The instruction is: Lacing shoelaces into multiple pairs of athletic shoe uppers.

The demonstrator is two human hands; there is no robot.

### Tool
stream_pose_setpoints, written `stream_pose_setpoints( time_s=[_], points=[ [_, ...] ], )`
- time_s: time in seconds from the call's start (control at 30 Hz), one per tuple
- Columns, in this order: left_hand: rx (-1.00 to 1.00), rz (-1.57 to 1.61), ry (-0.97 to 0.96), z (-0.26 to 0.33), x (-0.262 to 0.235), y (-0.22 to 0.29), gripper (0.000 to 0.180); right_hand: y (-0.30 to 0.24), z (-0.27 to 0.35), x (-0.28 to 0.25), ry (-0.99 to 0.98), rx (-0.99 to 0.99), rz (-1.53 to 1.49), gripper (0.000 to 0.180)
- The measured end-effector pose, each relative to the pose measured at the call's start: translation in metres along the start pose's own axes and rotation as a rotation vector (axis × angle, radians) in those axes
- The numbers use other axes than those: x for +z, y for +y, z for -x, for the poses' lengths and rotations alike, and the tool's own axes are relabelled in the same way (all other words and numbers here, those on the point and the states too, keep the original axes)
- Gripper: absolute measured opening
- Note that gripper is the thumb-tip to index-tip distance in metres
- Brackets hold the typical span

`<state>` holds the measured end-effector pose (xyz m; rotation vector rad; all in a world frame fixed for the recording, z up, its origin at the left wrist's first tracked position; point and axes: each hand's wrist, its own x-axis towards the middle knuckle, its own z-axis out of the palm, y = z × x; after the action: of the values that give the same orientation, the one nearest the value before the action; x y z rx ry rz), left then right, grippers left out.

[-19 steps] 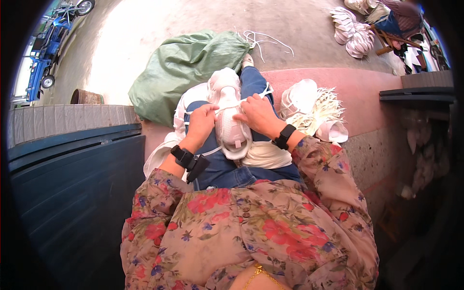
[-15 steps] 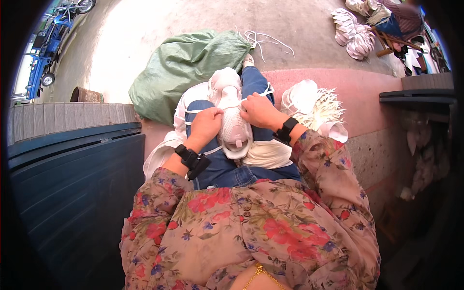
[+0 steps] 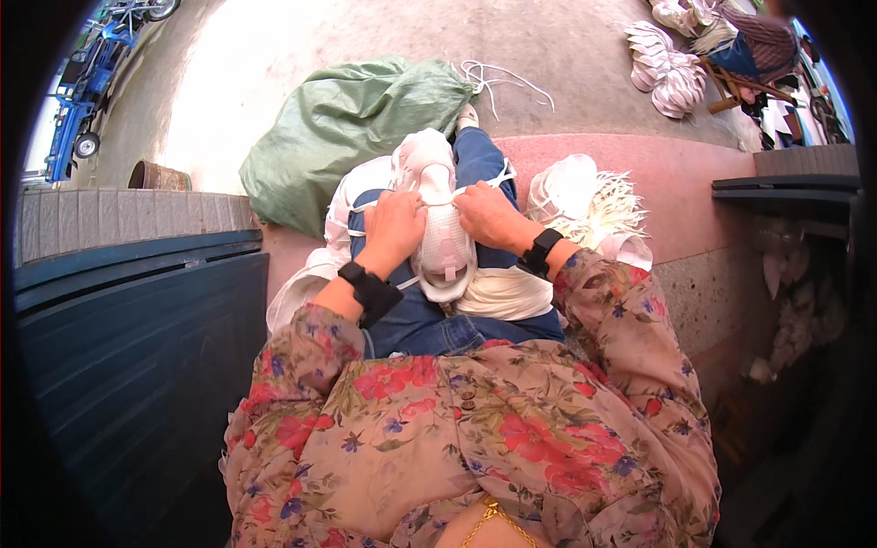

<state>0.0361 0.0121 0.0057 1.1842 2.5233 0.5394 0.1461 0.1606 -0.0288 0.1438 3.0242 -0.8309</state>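
Note:
A white shoe upper (image 3: 443,239) lies between my thighs, its toe pointing away from me and its mesh tongue facing up. My left hand (image 3: 394,226) is closed at the upper's left edge, fingers pinched on a white shoelace (image 3: 358,209) whose end trails out over my left knee. Across from it, my right hand (image 3: 494,216) is pinched at the right edge, and a lace end sticks out beyond its knuckles. The fingertips partly hide the lace and eyelets. Below my right wrist, a bundle of cream laces (image 3: 508,293) rests on my lap.
A green woven sack (image 3: 338,137) lies ahead on the left. More white shoe uppers (image 3: 568,187) and loose laces (image 3: 619,205) sit right of my knee. Dark door panels (image 3: 146,365) stand on my left. Far right, stacked uppers (image 3: 671,73) lie near a seated person (image 3: 754,46).
My left hand has moved forward along the upper, coming level with the right hand. The right hand stays nearly in place, at the upper's right edge.

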Motion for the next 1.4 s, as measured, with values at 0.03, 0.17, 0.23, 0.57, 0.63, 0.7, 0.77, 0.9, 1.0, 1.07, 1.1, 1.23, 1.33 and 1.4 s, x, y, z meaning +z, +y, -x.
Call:
stream_pose_setpoints(
  time_s=[0.03,0.17,0.23,0.57,0.63,0.7,0.77,0.9,1.0,1.07,1.1,1.23,1.33,1.4],
  points=[
    [0.048,-0.008,0.063,0.002,-0.006,0.012,0.013,0.003,0.001,0.002,-0.013,0.002,0.01,0.016],
    [0.165,-0.039,0.128,0.001,0.007,0.031,0.01,0.002,-0.001,-0.002,-0.061,-0.009,-0.017,0.016],
    [0.089,-0.078,0.079,-0.005,0.018,0.034,0.01,-0.003,0.0,-0.006,-0.067,0.013,0.032,0.017],
    [0.141,-0.316,-0.056,-0.004,0.022,0.034,0.011,0.006,0.001,-0.002,-0.041,0.032,0.004,0.015],
    [0.288,-0.449,0.061,-0.002,0.027,0.033,0.009,0.008,-0.001,-0.003,0.0,0.001,-0.076,0.016],
    [0.377,-0.505,0.102,-0.003,0.028,0.032,0.009,0.009,-0.002,-0.005,-0.031,0.014,-0.123,0.017],
    [0.467,-0.56,0.144,-0.003,0.026,0.03,0.008,0.005,0.002,-0.004,0.041,0.018,-0.141,0.016],
    [0.398,-0.265,-0.069,0.008,-0.021,0.027,0.008,-0.031,0.016,-0.014,0.255,-0.126,-0.06,0.01],
    [0.248,0.054,-0.305,0.019,-0.035,-0.012,0.015,-0.063,0.021,-0.021,0.143,-0.342,-0.025,0.01],
    [-0.011,0.588,-0.361,0.02,-0.038,-0.032,0.019,-0.087,0.03,-0.012,-0.09,-0.491,-0.335,0.007],
    [-0.191,0.658,-0.395,0.019,-0.049,-0.026,0.022,-0.089,0.027,-0.01,-0.171,-0.368,-0.323,0.008],
    [-0.255,0.793,-0.263,0.02,-0.036,-0.023,0.021,-0.059,-0.012,-0.009,-0.054,0.166,-0.182,0.018],
    [-0.306,0.682,-0.324,0.012,-0.029,-0.019,0.018,-0.03,-0.026,-0.008,0.051,0.035,-0.191,0.023],
    [-0.292,0.654,-0.292,0.009,-0.018,-0.024,0.017,-0.021,-0.032,-0.006,0.007,0.036,-0.171,0.024]
  ],
)
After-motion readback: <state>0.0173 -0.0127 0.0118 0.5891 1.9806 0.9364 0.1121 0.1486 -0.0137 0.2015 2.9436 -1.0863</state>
